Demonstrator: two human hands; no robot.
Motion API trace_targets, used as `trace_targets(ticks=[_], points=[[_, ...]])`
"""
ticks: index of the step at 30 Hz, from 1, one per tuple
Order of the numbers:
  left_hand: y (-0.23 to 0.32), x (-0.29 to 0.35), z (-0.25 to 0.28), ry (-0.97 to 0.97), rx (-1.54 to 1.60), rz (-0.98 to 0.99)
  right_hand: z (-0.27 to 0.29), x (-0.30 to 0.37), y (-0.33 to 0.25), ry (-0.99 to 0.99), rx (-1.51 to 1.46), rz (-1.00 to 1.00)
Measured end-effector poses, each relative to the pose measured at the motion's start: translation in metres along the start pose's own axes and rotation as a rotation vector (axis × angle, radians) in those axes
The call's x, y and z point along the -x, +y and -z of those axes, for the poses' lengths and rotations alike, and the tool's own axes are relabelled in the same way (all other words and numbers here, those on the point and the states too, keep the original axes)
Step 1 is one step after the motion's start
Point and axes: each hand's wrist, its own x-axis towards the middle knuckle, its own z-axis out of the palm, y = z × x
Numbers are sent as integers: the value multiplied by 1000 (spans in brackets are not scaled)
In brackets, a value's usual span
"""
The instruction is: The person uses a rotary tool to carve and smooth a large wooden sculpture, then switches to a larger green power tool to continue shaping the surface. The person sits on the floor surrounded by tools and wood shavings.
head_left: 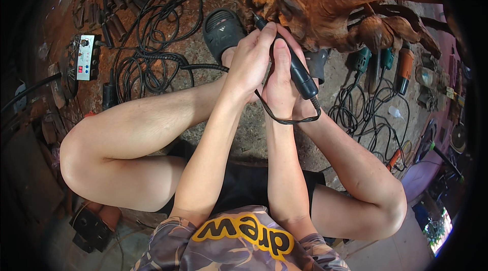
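the black pen-shaped tool lies slantwise in the person's hands, above the concrete floor between the bent legs, its thin tip pointing up and left, near the edge of the brown piece of wood; whether tip and wood touch i cannot tell. the left hand is closed round the front of the tool, its thumb near the tip end; the right hand wraps the middle, its thumb laid along the barrel. the fingers of both hands look curled in and pinching the tool, though most of their pads are hidden underneath. i judge the tool stiff and fairly light, with a smooth barrel that could turn in a damp palm, and the slim tip its most fragile part. the best hold seems to be on the narrower front, behind the tip, with a second hand steadying the thick rear. the thin black cord leaves that rear end and loops over the right wrist, so it should bend easily but might tug. the wood looks heavy, hard and uneven, so any hold on it would suit its thick body better than its thin branches.
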Motion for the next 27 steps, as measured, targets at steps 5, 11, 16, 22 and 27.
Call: trace_targets(ticks=[5,11,16,22,27], points=[[0,1,0,-3,-30,-10,1,0,-1,-11,18,18],[-2,2,1,-10,-45,-34,3,0,-4,-29,85,41],[-2,1,1,-36,11,-21,0,0,-5,-19,49,42],[2,-2,3,-36,24,52,-8,4,-12,24,188,64],[3,-2,4,-18,46,10,-14,2,-16,18,233,97]])
